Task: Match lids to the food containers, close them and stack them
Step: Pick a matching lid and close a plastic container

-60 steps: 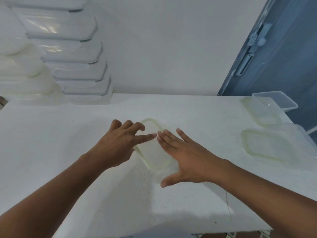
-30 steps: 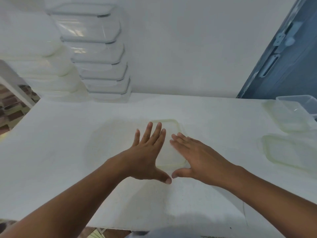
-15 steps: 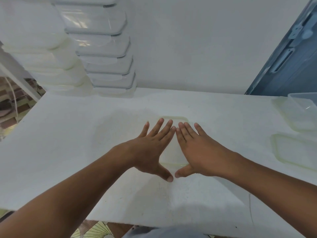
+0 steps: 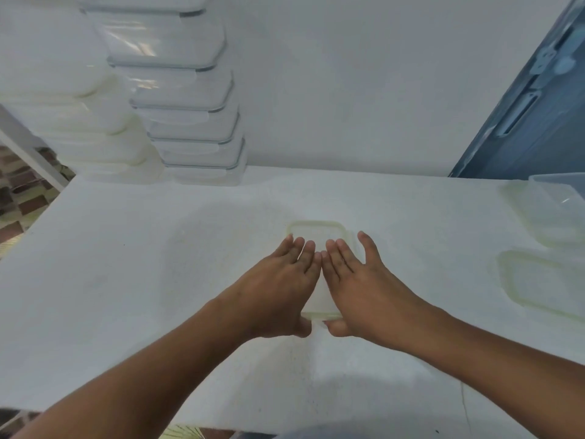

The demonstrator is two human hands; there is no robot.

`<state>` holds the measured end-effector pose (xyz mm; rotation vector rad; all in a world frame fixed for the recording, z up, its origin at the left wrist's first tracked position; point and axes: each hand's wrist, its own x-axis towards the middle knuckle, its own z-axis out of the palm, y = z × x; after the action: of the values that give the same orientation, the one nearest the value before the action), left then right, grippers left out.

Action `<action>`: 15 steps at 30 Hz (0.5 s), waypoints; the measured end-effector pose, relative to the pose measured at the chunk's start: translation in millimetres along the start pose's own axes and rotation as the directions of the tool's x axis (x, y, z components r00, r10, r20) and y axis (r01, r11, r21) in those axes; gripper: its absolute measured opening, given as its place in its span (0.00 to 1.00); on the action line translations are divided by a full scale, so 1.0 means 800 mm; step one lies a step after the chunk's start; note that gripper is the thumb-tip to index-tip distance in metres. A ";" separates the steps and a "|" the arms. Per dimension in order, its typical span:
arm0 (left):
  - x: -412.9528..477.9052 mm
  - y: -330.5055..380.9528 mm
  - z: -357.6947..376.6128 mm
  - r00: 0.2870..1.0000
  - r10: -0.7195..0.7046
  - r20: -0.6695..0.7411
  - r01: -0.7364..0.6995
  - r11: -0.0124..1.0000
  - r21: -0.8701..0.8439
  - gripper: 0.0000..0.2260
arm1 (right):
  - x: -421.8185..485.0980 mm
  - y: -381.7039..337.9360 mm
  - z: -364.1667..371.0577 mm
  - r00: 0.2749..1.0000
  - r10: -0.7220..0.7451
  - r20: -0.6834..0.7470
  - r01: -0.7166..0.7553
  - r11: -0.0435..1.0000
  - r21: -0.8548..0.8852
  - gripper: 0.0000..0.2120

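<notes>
A white worktop [image 4: 126, 280] stands against a plain white wall [image 4: 348, 90], with a blue door [image 4: 538, 122] at the right. In the middle of the worktop lies a small container [image 4: 316, 231] with its lid [image 4: 319, 297] already on top. The left hand [image 4: 278, 289] and the right hand [image 4: 364, 286] lie flat on the lid side by side. Their fingers are straight and pressing down, so there is no closed grip on anything. The long axis of the container runs straight away from the person, and each hand covers one long side. Both are equally near. The stack of closed containers [image 4: 196, 128] stands at the back left, well apart. I judge that the carry will go forward and to the left, which is the left hand's side. An open container [image 4: 557, 210] and a loose lid [image 4: 544, 283] wait at the right.
</notes>
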<state>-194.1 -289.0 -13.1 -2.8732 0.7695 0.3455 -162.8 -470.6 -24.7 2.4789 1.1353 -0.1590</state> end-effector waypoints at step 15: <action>-0.020 -0.022 0.022 0.999 0.003 -0.039 -0.015 0.953 -0.304 0.46 | -0.018 0.014 -0.025 0.997 -0.038 0.062 0.025 0.979 0.204 0.53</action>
<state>-202.0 -262.5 -24.8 -3.1723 0.7987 0.4486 -165.8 -479.2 0.6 2.6114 1.1841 -0.3801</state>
